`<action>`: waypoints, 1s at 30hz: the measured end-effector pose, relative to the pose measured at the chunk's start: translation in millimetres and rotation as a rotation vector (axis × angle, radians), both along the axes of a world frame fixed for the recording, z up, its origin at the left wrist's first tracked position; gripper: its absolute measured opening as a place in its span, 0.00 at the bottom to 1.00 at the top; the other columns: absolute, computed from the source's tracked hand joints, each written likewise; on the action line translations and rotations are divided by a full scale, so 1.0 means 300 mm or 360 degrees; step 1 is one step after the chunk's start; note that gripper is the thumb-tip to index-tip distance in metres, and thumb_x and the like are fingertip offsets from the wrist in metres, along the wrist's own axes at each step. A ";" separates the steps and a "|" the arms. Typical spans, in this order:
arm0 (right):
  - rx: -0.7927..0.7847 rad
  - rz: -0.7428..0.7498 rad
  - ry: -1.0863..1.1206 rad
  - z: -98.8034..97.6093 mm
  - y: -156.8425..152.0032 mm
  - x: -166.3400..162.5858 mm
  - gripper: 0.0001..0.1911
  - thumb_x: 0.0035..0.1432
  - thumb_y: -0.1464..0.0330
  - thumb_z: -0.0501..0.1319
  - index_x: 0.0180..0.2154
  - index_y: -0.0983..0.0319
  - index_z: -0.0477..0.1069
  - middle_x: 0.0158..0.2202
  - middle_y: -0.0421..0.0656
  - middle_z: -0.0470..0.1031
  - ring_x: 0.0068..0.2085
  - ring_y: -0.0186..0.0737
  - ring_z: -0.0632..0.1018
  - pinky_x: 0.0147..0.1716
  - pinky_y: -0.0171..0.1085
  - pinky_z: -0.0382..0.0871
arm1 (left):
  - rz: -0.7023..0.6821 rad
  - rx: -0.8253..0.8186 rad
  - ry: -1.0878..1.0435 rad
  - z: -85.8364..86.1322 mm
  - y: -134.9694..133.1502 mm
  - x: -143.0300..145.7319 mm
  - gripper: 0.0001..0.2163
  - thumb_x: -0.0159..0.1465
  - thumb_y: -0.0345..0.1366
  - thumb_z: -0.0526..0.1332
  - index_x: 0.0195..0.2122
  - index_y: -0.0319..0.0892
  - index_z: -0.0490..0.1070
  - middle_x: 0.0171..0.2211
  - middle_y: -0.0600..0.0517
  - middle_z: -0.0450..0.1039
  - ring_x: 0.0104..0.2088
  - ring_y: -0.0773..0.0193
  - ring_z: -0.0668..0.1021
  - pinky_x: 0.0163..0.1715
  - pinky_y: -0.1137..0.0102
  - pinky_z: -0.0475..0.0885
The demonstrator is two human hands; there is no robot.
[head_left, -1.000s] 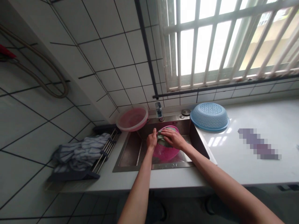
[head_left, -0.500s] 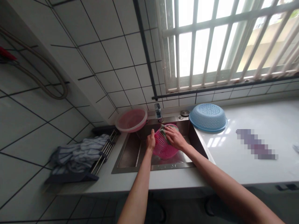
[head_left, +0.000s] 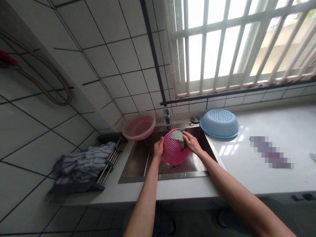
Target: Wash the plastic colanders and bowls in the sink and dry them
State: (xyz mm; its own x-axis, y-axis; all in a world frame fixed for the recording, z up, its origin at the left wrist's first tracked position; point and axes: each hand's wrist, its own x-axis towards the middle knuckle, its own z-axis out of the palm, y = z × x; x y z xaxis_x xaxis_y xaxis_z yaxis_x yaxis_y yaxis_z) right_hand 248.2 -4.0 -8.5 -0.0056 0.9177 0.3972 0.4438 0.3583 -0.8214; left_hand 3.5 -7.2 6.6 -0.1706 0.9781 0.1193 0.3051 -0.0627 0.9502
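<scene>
A bright pink plastic colander (head_left: 171, 149) is held tilted over the stainless steel sink (head_left: 195, 167), its perforated inside facing me. My left hand (head_left: 158, 149) grips its left rim, thumb up. On the right, my right hand (head_left: 192, 143) is closed at the colander's upper right rim, with a green cloth (head_left: 177, 135) in its fingers. Part of the cloth lies spread against the inside of the colander. The fingers beneath the rim are hidden. Below the colander, the sink drain (head_left: 174, 166) shows partly.
A pink basin (head_left: 139, 127) rests at the sink's back left corner, beside the faucet (head_left: 167, 118). An upside-down blue basket (head_left: 219, 123) stands right of the sink. Striped cloth (head_left: 86, 163) lies near a metal rack (head_left: 110, 161) at left. A blurred-out item (head_left: 270, 153) is on the counter (head_left: 247, 177).
My right hand has moved right and slightly down to the colander's rim, uncovering more of the green cloth. The colander has risen a little, so the drain now shows below it.
</scene>
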 end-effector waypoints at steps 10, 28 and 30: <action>0.0305 0.0175 -0.0452 0.033 -0.075 -0.094 0.23 0.72 0.62 0.58 0.65 0.55 0.73 0.69 0.51 0.69 0.69 0.53 0.69 0.70 0.56 0.63 | -0.0082 0.0395 0.0364 -0.002 0.000 0.026 0.19 0.71 0.40 0.52 0.57 0.43 0.76 0.50 0.45 0.82 0.50 0.57 0.81 0.57 0.63 0.72; 0.0180 0.0207 -0.0341 0.043 -0.060 -0.059 0.23 0.70 0.71 0.56 0.62 0.55 0.76 0.63 0.47 0.76 0.66 0.50 0.75 0.66 0.53 0.70 | -0.0069 -0.0012 0.0480 0.045 -0.040 0.043 0.36 0.67 0.70 0.42 0.19 0.45 0.65 0.20 0.50 0.70 0.25 0.60 0.72 0.27 0.67 0.59; 0.0398 0.0411 -0.0456 0.069 -0.099 -0.106 0.24 0.68 0.73 0.57 0.61 0.54 0.77 0.65 0.45 0.74 0.69 0.50 0.71 0.70 0.56 0.63 | -0.0109 0.0012 0.0418 0.040 -0.035 0.045 0.38 0.67 0.70 0.40 0.21 0.44 0.70 0.22 0.48 0.73 0.28 0.57 0.75 0.29 0.67 0.64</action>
